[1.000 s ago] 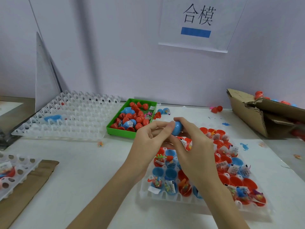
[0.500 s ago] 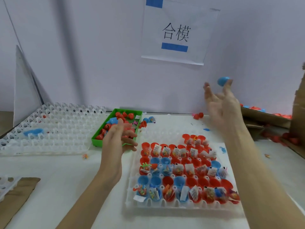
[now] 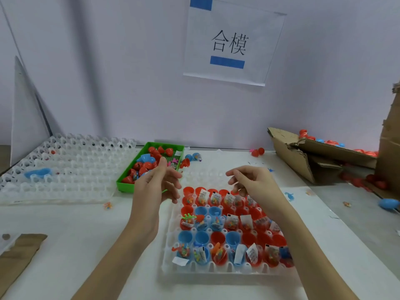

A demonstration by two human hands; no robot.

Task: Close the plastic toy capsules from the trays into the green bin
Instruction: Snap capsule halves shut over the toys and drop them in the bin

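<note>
Both hands are empty now: your left hand (image 3: 155,189) hovers over the near end of the green bin (image 3: 138,163), fingers loosely spread, grip open on nothing; your right hand (image 3: 253,182) hangs over the far rows of the loaded tray (image 3: 216,270), fingers relaxed and slightly curled, also holding nothing.

Change: a second ago both hands were pressing a blue capsule together at centre. Half a second ago your right hand was up high to the right with that capsule at its fingertips, apparently tossing it. Now it's back down at the tray. A closed blue capsule (image 3: 388,203) lies on the bench (image 3: 75,234) at the far right edge, near the cardboard box (image 3: 303,161); I judge that's the one you threw, but I can't confirm it.

Implication: that capsule did not go into the green bin, which holds red and blue pieces. If the task wants closed capsules there, this one is off target and needs retrieving. The cycle is otherwise reset: the tray in front of you is mostly full of open red and blue halves with toy packets, so lots of work is left. The clear tray (image 3: 65,169) on the left is almost bare, with one blue piece in it.

Next, probably: right hand picks a filled half from the far row.
</note>
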